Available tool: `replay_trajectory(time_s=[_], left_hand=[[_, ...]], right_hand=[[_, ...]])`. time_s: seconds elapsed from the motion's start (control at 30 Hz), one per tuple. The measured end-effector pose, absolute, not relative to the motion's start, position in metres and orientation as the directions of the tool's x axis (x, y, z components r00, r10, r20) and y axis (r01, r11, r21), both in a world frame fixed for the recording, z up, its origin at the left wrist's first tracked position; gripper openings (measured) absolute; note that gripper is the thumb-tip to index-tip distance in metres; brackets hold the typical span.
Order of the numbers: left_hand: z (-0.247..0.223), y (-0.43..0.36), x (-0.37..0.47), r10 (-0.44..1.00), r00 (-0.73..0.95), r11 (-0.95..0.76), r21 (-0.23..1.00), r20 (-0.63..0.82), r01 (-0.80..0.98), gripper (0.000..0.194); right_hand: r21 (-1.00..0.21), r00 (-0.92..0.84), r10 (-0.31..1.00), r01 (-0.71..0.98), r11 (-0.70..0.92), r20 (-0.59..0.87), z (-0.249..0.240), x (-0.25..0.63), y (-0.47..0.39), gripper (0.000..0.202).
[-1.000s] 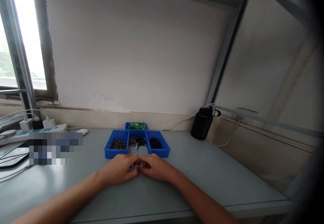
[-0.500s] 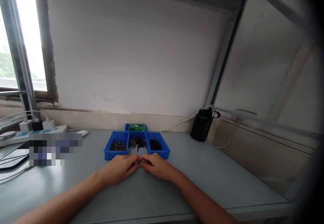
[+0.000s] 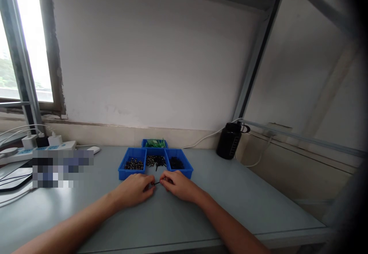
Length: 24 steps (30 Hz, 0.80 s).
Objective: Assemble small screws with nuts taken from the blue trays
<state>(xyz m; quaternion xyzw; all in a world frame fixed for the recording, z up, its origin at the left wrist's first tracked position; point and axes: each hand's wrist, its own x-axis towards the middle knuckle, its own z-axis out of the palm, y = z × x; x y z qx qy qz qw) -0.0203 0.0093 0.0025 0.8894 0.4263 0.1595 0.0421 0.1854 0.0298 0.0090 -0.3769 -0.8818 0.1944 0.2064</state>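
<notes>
Thin dark piece (image 3: pixel 156 183): spans the small gap between the two sets of fingertips, just above or on the worktop (image 3: pixel 172 225); contact with the surface cannot be judged. It lies slightly tilted, right end a little farther away. Its ends are hidden at the fingers.

Right hand (image 3: pixel 180 185): thumb and forefinger pinch the right end of the piece. Left hand (image 3: pixel 135 189): fingers curled, tips at the left end; whether they grip it or only touch it cannot be told. The two hands are apart.

Just beyond the left fingers: left blue bin (image 3: pixel 122 174), holding small metallic parts (image 3: pixel 133 164). Just beyond the right fingers: right blue bin (image 3: pixel 188 172), holding small black parts (image 3: pixel 176 163). Straight ahead of the fingertips, between these bins: mixed metallic and dark pieces (image 3: pixel 155 160), too small to identify. Farther out on the same line: rear blue bin (image 3: pixel 144 143) with green packets (image 3: pixel 155 143).

Well off to the right of the fingers and farther away: black bottle (image 3: pixel 228 143), upright, with a loop on its cap. Well off to the left: white power strip (image 3: pixel 66 146) with plugged-in chargers (image 3: pixel 29 142).
</notes>
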Motion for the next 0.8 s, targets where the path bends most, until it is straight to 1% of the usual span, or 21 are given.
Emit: replay_trajectory(time_s=[0.1, 0.23, 0.4, 0.53, 0.63, 0.8], left_hand=[[0.0030, 0.0100, -0.0207, 0.770, 0.583, -0.635, 0.228, 0.260, 0.738, 0.017], [0.0044, 0.0099, -0.0201, 0.750, 0.600, -0.658, 0.222, 0.277, 0.720, 0.016], [0.0060, 0.0084, -0.0191, 0.727, 0.615, -0.682, 0.214, 0.305, 0.700, 0.014], [0.0066, 0.0052, -0.0176, 0.693, 0.649, -0.719, 0.234, 0.315, 0.654, 0.015], [0.0073, 0.0028, -0.0160, 0.652, 0.693, -0.757, 0.218, 0.307, 0.616, 0.016], [0.0073, 0.0029, -0.0157, 0.627, 0.718, -0.778, 0.197, 0.302, 0.597, 0.015]], right_hand=[[-0.502, -0.640, 0.740, 0.580, 0.642, 0.207, 0.0079, 0.1853, 0.0299, 0.014], [-0.514, -0.680, 0.717, 0.565, 0.645, 0.152, 0.0061, 0.1845, 0.0299, 0.010], [-0.523, -0.690, 0.710, 0.555, 0.646, 0.145, 0.0065, 0.1847, 0.0284, 0.012], [-0.477, -0.705, 0.689, 0.554, 0.682, 0.166, 0.0055, 0.1833, 0.0271, 0.011], [-0.432, -0.724, 0.666, 0.551, 0.715, 0.180, 0.0042, 0.1818, 0.0269, 0.010], [-0.425, -0.724, 0.667, 0.555, 0.715, 0.176, 0.0041, 0.1815, 0.0268, 0.009]])
